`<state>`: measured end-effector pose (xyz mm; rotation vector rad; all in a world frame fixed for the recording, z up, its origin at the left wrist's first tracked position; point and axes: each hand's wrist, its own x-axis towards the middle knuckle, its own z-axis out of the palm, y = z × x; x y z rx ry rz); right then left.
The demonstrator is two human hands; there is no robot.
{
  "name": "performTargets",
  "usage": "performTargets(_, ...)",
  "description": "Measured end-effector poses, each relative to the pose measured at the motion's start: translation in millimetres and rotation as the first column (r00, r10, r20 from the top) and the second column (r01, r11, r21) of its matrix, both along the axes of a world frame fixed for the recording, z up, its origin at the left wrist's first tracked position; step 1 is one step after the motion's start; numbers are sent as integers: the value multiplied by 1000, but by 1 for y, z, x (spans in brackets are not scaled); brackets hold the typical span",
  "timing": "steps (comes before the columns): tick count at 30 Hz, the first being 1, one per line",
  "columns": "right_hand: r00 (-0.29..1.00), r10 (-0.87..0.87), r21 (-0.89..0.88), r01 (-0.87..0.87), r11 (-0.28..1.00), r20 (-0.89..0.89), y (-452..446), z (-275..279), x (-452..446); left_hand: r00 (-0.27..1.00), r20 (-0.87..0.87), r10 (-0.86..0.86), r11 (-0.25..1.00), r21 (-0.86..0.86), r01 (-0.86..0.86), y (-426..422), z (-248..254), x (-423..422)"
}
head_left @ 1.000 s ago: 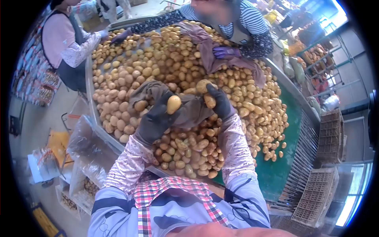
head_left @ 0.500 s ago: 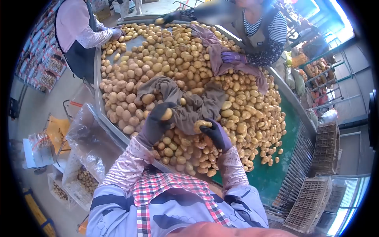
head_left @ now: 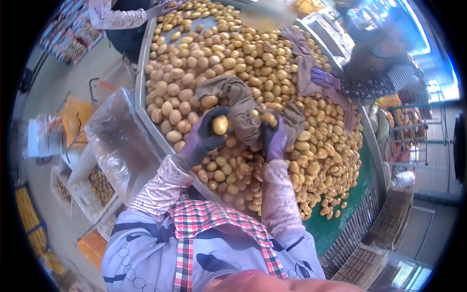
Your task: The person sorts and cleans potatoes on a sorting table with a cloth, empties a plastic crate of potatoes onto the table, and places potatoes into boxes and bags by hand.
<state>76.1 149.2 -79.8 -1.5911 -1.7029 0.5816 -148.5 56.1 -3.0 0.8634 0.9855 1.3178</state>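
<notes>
My left hand, in a dark and purple glove, is closed round a yellow potato over the near left part of the pile. To its right, my right hand, gloved the same way, grips another potato at its fingertips. A grey-brown cloth lies crumpled on the potatoes between and behind my hands. Many loose potatoes cover the metal-edged table. Smaller ones lie below my hands.
A plastic-lined bin stands left of the table, with crates of potatoes beyond. A co-worker's gloved hand rests on a purple cloth at the right; another co-worker's hand is at the top left. Mesh crates stand lower right.
The view has turned to the right. My right hand has moved from the cloth's near edge up against its right part, still with a potato. My left hand has tilted its potato into fuller view.
</notes>
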Motion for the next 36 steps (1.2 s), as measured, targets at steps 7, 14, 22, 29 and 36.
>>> performTargets(7, 890, 2, -239, 120, 963, 456, 108, 15, -37, 985, -23, 172, 985, -14, -172, -32, -29, -24)
performTargets(14, 882, 269, -169, -220, 961, 387, 95, -18, 21, 864, 327, 383, 906, -316, -282, -141, -22, -74)
performTargets(22, 940, 184, -417, -295, 860, -286, 20, -32, 62, 397, 376, 838, 542, -662, -518, -241, -76, -229)
performTargets(29, 942, 269, -121, -297, 947, -202, 0, -29, 50, 406, 201, 892, 442, -191, -877, -189, -101, -424)
performTargets(36, 852, 178, -111, -264, 958, -493, -28, 2, 35, 807, 272, 524, 840, -325, -435, -76, -69, -195)
